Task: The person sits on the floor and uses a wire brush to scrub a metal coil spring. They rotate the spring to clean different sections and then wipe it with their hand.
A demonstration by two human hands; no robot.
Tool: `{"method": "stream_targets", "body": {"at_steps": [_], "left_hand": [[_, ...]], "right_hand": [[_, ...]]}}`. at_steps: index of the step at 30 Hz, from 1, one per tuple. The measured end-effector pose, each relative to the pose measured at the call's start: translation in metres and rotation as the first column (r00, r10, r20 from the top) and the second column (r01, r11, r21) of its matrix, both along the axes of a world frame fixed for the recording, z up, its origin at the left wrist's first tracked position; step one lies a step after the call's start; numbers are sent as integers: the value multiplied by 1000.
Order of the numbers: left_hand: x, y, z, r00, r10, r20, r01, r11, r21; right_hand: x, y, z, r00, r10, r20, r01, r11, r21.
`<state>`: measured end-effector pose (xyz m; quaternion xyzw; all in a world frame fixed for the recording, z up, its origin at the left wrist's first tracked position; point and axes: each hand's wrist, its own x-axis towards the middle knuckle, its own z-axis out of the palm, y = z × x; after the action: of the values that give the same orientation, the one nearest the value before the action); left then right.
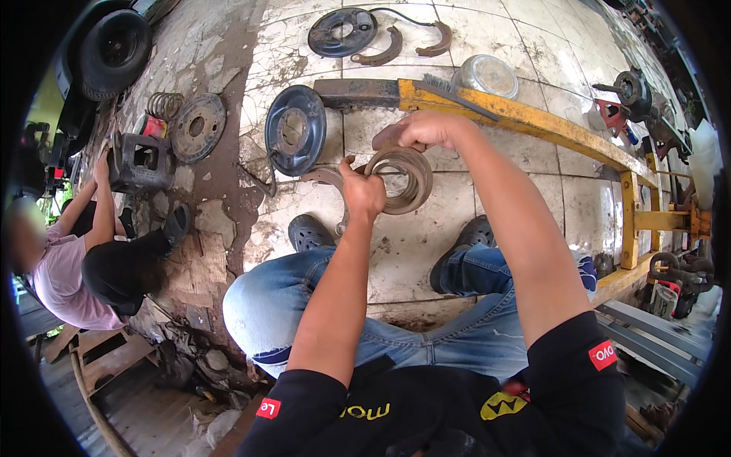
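Note:
My left hand (363,192) is closed on a curved, rusty metal piece (371,162) that looks like a brake shoe. Close above it, my right hand (426,129) has its fingers bent round a small brown piece (386,138), whose kind I cannot make out. Below and between the hands is a rusty, round part with several rings (411,186), partly covered by them. Another curved brake shoe (329,177) lies on the tiles beside my left hand. Just beyond it leans a black round brake backing plate (294,129) with a hole in its middle.
A yellow metal frame (533,116) crosses the floor ahead, bearing a wire brush (457,97). Behind it stands a round tub (488,76). Far ahead lie another backing plate (343,32) and a brake shoe (383,49). A co-worker (84,251) sits left, hands on a black block (142,161).

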<state>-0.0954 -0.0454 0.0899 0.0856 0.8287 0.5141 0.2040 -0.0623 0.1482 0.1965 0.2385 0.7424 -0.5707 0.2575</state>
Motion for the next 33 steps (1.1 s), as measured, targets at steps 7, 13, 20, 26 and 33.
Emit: {"method": "stream_targets", "body": {"at_steps": [7, 13, 20, 26, 33], "left_hand": [[-1, 1, 8, 998, 34, 51, -34, 999, 9], [2, 3, 15, 998, 30, 51, -28, 999, -27], [-3, 6, 14, 999, -15, 46, 17, 999, -38], [-5, 9, 22, 994, -66, 86, 75, 991, -110], [-7, 11, 27, 993, -81, 88, 89, 992, -86]], "right_hand": [[-11, 8, -51, 956, -118, 268, 177, 962, -208], [1, 31, -64, 929, -349, 121, 365, 818, -444], [11, 15, -69, 947, -271, 171, 315, 885, -342], [30, 6, -65, 847, -516, 125, 522, 765, -377], [50, 23, -49, 718, -673, -177, 642, 739, -204]]}}
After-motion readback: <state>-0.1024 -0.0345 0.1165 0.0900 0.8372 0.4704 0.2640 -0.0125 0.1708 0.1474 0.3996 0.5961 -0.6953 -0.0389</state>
